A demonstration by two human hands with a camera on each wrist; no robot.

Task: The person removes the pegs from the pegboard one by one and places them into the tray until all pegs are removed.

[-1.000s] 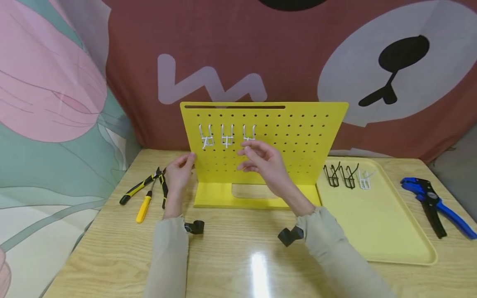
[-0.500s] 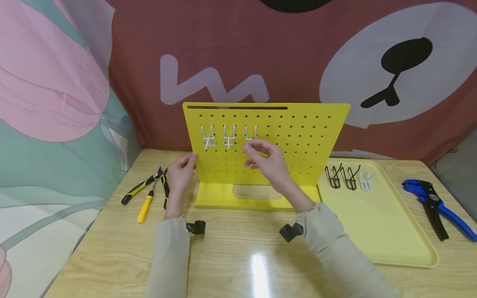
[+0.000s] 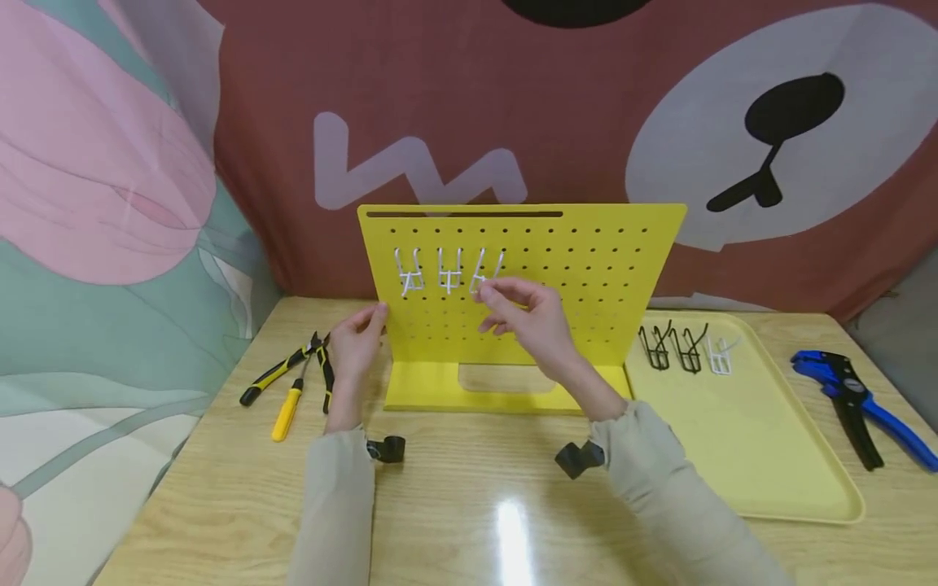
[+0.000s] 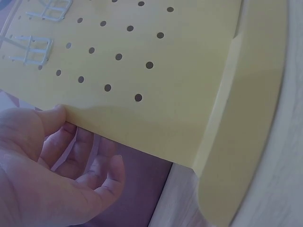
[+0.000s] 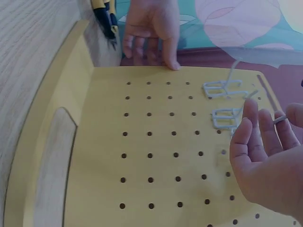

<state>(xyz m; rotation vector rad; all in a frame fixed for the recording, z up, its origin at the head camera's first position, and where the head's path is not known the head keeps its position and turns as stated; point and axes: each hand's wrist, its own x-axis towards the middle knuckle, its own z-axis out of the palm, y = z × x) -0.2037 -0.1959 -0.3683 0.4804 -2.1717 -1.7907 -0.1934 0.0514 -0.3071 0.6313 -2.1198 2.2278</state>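
A yellow pegboard [image 3: 440, 334] stands upright on the table. Two white wire hooks, the left hook [image 3: 408, 273] and the middle hook [image 3: 449, 273], hang side by side in its upper left. To their right is a third white hook [image 3: 479, 264], leaning sideways, its lower part covered by my fingers. My right hand [image 3: 535, 325] pinches this hook; a bit of its wire shows between thumb and finger in the right wrist view. My left hand [image 4: 52, 175] holds the board's left edge, thumb at the front face and fingers curled behind.
A pale yellow tray [image 3: 747, 448] at the right bears two black hooks [image 3: 687, 352] and a white hook [image 3: 720, 356]. Blue wire strippers [image 3: 850, 391] lie beyond it. Left of the board are yellow-black pliers [image 3: 274, 376] and a yellow-handled screwdriver [image 3: 287, 413].
My right hand's spread fingers have come together on the third hook. That hook hung straight before and now tilts, its lower end shifted left. My left hand stays at the board's edge.
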